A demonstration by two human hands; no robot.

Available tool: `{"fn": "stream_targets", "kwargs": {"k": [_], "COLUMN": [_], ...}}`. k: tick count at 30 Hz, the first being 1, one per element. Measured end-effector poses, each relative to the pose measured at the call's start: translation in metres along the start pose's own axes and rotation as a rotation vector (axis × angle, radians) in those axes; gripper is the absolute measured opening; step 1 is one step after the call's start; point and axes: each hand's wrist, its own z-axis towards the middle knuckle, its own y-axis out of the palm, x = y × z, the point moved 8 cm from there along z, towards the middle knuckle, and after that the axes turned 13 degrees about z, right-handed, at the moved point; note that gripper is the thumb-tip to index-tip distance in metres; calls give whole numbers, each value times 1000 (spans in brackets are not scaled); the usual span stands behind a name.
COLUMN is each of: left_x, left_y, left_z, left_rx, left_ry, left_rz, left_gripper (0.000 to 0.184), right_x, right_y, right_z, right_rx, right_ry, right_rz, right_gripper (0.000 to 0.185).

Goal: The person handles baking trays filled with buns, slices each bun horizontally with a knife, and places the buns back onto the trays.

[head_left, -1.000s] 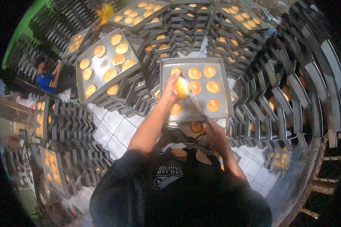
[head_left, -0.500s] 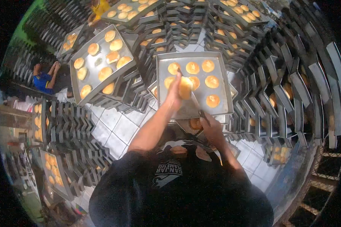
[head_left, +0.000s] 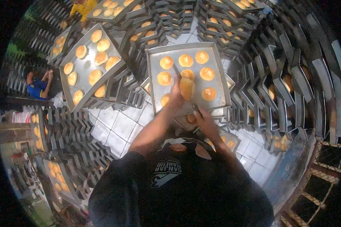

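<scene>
My left hand (head_left: 175, 96) is closed on a round golden bun (head_left: 186, 89) above a square metal tray (head_left: 152, 72). In my right hand (head_left: 204, 120) is the dark handle of a knife (head_left: 194, 106). Its blade runs up beside the held bun, and a dark tip shows above my left fingers. Motion blurs the left fingers. Several golden buns, one of them at the tray's right side (head_left: 208, 94), lie on the tray under my hands. The tray rests on top of other trays.
Left of the tray stands another stack topped by a tray of buns (head_left: 64, 90). Stacked trays (head_left: 284, 83) fill the right side. White floor tiles (head_left: 121, 125) show between stacks. One person in blue (head_left: 38, 86) is at far left, another in yellow (head_left: 83, 9) at the top.
The view has shifted, so the trays appear farther left and higher. The held bun has turned from facing the camera to a tilted, narrower view, and the knife's tip now shows above my left fingers.
</scene>
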Motion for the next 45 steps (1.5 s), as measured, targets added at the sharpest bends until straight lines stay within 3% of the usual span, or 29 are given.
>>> {"fn": "stream_targets", "kwargs": {"k": [3, 7, 9, 11, 13, 14, 15, 16, 18, 20, 22, 23, 24, 26, 28, 29, 30, 32, 33, 34, 35, 37, 42, 45], "left_x": [-23, -21, -32, -61, -61, -71, -70, -70, -87, -97, -124, -131, -135, -157, -149, -142, -111, -90, -80, -69, -52, -38, 41, 75], "left_y": [-14, -24, -47, -77, -82, -79, -60, -40, -13, 13, 34, 38, 40, 26, 40, 48, 61, 49, 42, 39, 33, 23, 25, 31], "left_z": [9, 11, 5, 15, 22, 30, 42, 51, 76, 96, 109, 107, 104, 104, 64, 52, 47, 43, 48, 53, 56, 57, 37, 22], "left_rx": [139, 12, 315, 397, 378, 362, 301, 238, 191, 144, -60, -72, -65, -52, -12, -6, 83, 191, 121, 42, 66, 117, 143, 195], "left_ry": [-20, -8, -143, -217, -131, -135, 32, 203, 285, 365, 239, 242, 392, 562, 1175, 1197, 611, 57, 27, 19, 57, -70, 81, 194], "left_rz": [-54, -33, 117, 209, 1228, 1227, 1350, 1463, 1511, 1558, 1963, 1961, 1955, 1955, 1802, 1810, 1804, 1710, 1070, 431, 435, -261, -361, -368], "left_gripper": [77, 73, 69, 64, 56, 56, 52, 48, 46, 45, 57, 57, 57, 60, 55, 55, 51, 48, 45, 42, 42, 37, 48, 49], "right_x": [9, 45, 108, 132, 149, 155, 157, 148, 122, 122, 131, 142, 146, 146, 148, 142, 129, 79, 56, 42, 38, 7, -28, -37], "right_y": [10, -5, -31, -60, -81, -88, -95, -93, -83, -85, -88, -90, -94, -98, -101, -106, -109, -111, -111, -114, -110, -94, -64, -50], "right_z": [18, -18, -65, -108, -137, -143, -147, -149, -145, -139, -144, -143, -144, -150, -144, -136, -127, -105, -94, -77, -64, -45, -13, -10], "right_rx": [-38, -51, -96, -34, 22, 46, 69, 131, 173, 243, 266, 292, 315, 325, 322, 327, 324, 323, 313, 324, 295, 188, 90, 70], "right_ry": [91, -9, 276, 219, 256, 285, 314, 410, 461, 432, 444, 360, 272, 312, 333, 241, 184, 82, 36, -119, -152, 7, -327, -359], "right_rz": [7, -32, 17, 137, 122, 94, 67, 330, 703, 527, 509, 468, 429, 496, 563, 458, 408, 396, 436, 95, 100, 244, 199, 174], "right_gripper": [42, 39, 36, 36, 36, 36, 37, 38, 43, 44, 43, 42, 41, 40, 40, 37, 36, 35, 35, 37, 37, 38, 38, 37]}}
